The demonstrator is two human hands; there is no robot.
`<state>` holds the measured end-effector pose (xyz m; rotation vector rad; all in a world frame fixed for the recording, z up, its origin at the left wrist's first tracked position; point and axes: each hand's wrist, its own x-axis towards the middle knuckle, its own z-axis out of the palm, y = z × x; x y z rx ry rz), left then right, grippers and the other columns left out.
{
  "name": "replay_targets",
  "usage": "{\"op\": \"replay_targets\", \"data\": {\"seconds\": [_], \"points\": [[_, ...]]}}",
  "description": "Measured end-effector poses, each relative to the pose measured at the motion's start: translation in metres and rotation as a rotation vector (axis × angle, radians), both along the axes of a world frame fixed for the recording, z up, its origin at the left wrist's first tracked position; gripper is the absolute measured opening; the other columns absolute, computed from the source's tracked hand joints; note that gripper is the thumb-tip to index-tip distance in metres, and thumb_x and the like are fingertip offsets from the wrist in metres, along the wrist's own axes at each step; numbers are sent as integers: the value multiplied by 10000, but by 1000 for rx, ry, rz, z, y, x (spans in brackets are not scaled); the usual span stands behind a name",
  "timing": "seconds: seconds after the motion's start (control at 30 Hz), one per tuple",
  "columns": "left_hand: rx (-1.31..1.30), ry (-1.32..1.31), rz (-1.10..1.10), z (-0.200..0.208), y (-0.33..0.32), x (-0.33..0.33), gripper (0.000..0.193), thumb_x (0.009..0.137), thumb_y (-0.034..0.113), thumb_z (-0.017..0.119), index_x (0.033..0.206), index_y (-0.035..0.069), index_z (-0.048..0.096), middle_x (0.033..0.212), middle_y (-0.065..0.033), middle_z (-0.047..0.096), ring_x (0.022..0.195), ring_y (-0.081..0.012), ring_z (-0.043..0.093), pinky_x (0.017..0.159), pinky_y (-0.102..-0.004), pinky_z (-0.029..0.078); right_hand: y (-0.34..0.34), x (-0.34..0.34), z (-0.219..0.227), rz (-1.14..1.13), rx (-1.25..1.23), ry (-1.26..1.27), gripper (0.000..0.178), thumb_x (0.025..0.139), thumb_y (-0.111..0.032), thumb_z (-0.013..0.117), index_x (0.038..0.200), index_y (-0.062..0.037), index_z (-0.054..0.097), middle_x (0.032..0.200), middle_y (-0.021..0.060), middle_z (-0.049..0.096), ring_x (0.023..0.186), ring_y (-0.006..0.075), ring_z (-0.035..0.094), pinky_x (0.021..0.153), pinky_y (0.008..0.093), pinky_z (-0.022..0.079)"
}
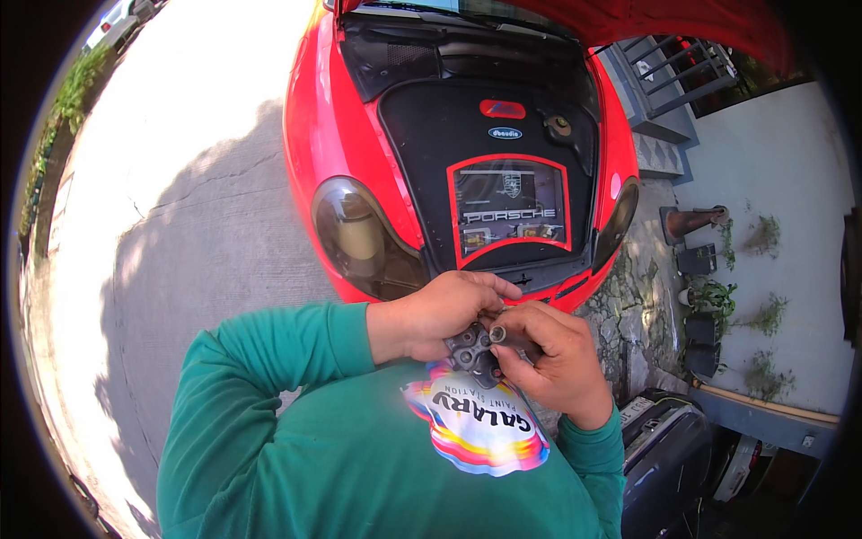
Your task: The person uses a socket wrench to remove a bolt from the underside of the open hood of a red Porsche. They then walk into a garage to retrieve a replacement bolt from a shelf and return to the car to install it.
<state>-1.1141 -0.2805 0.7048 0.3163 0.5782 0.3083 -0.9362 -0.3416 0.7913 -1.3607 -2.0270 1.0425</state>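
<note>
Both my hands meet in front of my chest, close to the nose of a red car point(310, 117). My left hand point(431, 316) is closed on a dark part with several round fittings point(470, 349); its exact kind I cannot make out. Between the thumb and fingers of my right hand point(564, 359) is a dark cylinder with a hollow, shiny end point(500, 335). That end sits right beside the round fittings, and whether the two touch is unclear. My left fingers partly hide the far side of the dark part.
The car's raised red hood point(682, 22) exposes a black-lined front compartment with a red-framed clear panel point(512, 205). Grey concrete point(215, 225) extends to the left. Potted plants point(709, 296) line a white wall at right, near a black car-like body point(669, 458).
</note>
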Motion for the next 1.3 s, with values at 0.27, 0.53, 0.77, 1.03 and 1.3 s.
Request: {"op": "replay_targets", "data": {"seconds": [0.27,0.53,0.77,1.03,1.3], "points": [[-83,-52,36,1,-9,-2,356,1024,47,449,1369,-35,485,1180,-171,621,1066,-225,665,895,-380,578,-10,0,-8,-21,29,-34,290,803,-3,771,1079,-7,682,966,130,662,835,285,692,725,339,544],[-110,-35,18,-8,-14,6,310,1044,53,440,1339,-22,500,1177,-140,622,1042,-213,647,926,-363,544,-9,0,-22,-93,-90,58,256,814,-6,777,1053,12,686,968,113,615,872,222,653,776,335,515],[17,18,-112,2,-3,-11,293,1072,54,434,1355,-9,473,1167,-120,619,1017,-191,644,944,-351,539,-26,17,-52,-443,-519,521,156,925,-19,715,1076,19,695,992,44,606,921,119,615,806,272,502],[284,-47,-201,-23,1,-27,346,1081,89,493,1411,7,428,1136,-78,638,979,-130,625,872,-302,528,-34,21,-64,-410,-531,577,383,953,-146,731,1280,37,653,1178,94,644,1108,156,620,942,288,497],[449,-91,-126,-8,-8,-31,401,1060,94,557,1422,-4,414,1000,-46,667,915,-82,593,801,-261,500,-35,20,-58,-281,-417,563,520,890,-152,773,1344,48,619,1261,125,643,1201,181,593,1048,339,455]]}}
